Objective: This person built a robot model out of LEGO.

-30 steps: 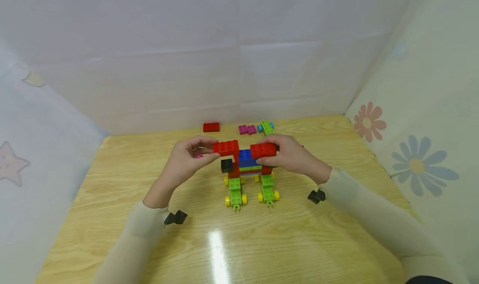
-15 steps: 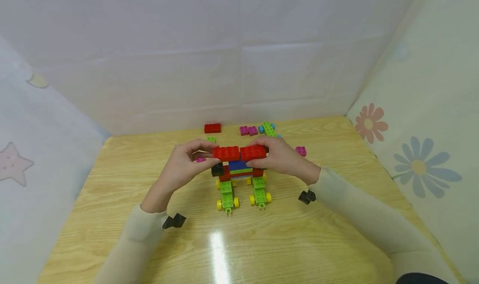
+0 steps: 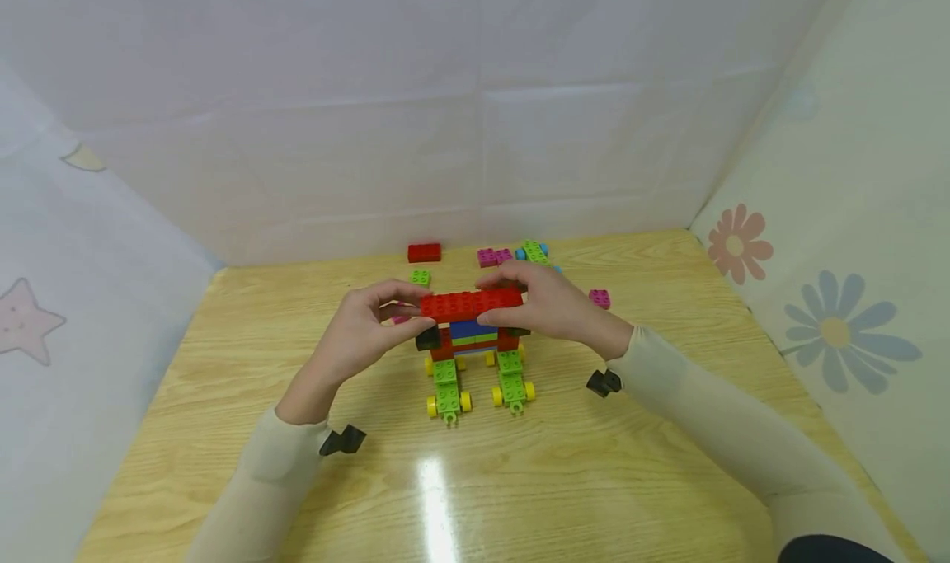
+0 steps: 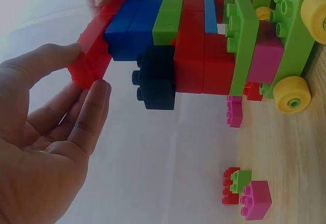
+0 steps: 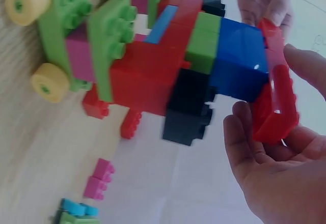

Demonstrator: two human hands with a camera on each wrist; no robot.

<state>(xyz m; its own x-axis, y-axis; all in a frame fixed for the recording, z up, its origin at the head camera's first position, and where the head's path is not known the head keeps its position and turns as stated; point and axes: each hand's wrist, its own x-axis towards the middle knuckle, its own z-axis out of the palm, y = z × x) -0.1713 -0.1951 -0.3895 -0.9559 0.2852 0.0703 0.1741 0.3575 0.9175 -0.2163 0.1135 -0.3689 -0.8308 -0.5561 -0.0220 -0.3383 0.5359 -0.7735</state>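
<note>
Two red bricks lie end to end across the top of a toy-brick build. My left hand (image 3: 364, 328) pinches the outer end of the left red brick (image 3: 448, 306) between thumb and fingers. The right red brick (image 3: 499, 300) is gripped at its outer end by my right hand (image 3: 552, 303). Under them come blue bricks (image 4: 135, 23), a green layer (image 4: 168, 20) and a red body (image 4: 196, 56). A black brick (image 4: 158, 76) juts from each end. The build stands on green wheeled bases (image 3: 447, 390) with yellow wheels (image 4: 292, 94).
Loose bricks lie behind the build: a red brick (image 3: 425, 253), a small green brick (image 3: 420, 277), magenta bricks (image 3: 495, 257) and a green base with blue wheels (image 3: 534, 251). Another magenta brick (image 3: 599, 298) is to the right. A cloth wall (image 3: 371, 175) rises behind the table (image 3: 594, 464).
The right red brick has come leftward until it meets the left one, closing the gap between them. The wheeled build beneath has shifted a little left. Both hands keep their holds.
</note>
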